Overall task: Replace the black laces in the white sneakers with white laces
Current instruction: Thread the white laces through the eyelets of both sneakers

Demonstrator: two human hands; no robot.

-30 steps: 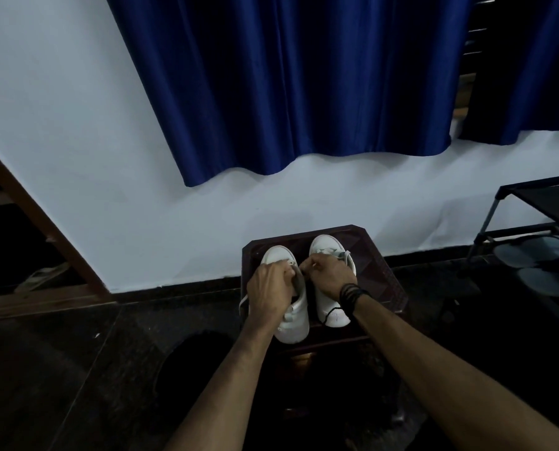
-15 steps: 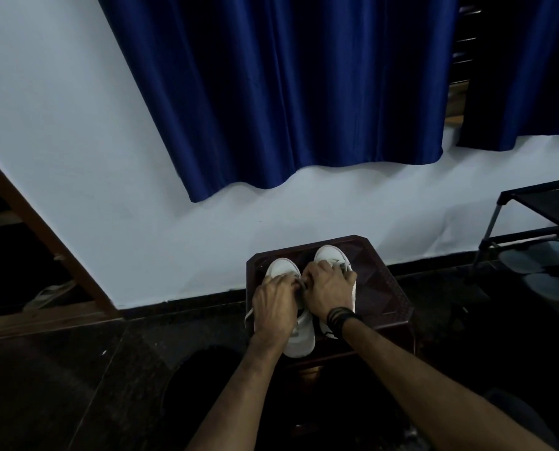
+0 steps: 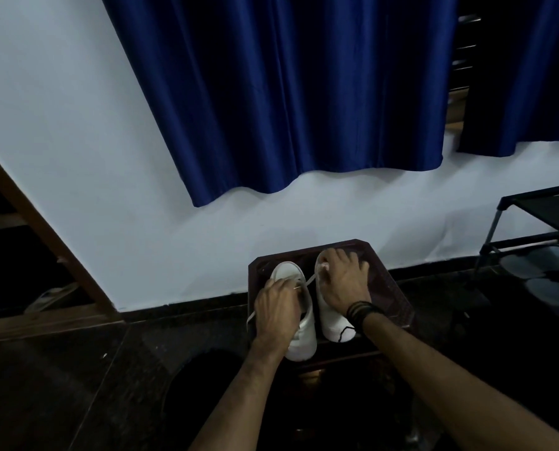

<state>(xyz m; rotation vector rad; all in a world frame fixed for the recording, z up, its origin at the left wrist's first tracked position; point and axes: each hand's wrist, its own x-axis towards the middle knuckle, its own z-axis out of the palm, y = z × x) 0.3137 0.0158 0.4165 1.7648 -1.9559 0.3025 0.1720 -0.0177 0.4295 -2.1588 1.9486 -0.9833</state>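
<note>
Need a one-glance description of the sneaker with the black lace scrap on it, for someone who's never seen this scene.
Below the blue curtain, a dark brown stool stands against the white wall with two white sneakers side by side on top. Take the right sneaker, under the right hand with the black wristbands. Only it has a thin black lace end lying across its near end.

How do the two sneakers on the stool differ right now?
The left sneaker has a white lace, pinched by the left hand; the right sneaker has a loose black lace lying at its near end. The right hand rests over it. Both are white, side by side on the stool.
</note>
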